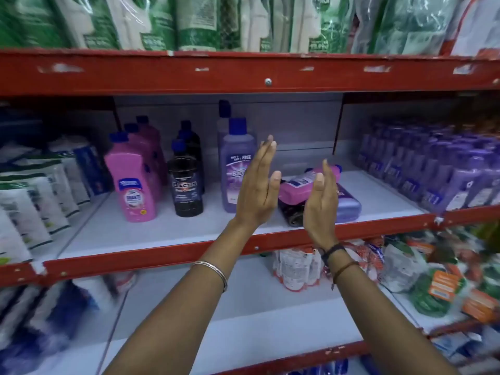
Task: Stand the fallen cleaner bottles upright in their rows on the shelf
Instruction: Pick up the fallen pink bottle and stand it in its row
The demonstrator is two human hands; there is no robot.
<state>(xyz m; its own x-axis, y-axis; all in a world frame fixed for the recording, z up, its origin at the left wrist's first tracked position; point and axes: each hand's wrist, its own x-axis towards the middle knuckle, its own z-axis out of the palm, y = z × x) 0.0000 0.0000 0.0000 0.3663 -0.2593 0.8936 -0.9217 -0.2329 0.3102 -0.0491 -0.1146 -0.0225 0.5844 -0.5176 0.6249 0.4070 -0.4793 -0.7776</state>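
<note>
On the white middle shelf three rows stand upright: pink bottles, black bottles and purple bottles. To their right lies a heap of fallen bottles: a pink one on top, a black one beneath it, a purple one on the right. My left hand and my right hand are raised in front of the heap, palms facing each other, fingers straight, holding nothing. They hide part of the heap.
The red front rail edges the shelf, and a red beam runs above it. Small purple bottles pack the right bay, white pouches the left. Green refill packs hang above; packets lie below.
</note>
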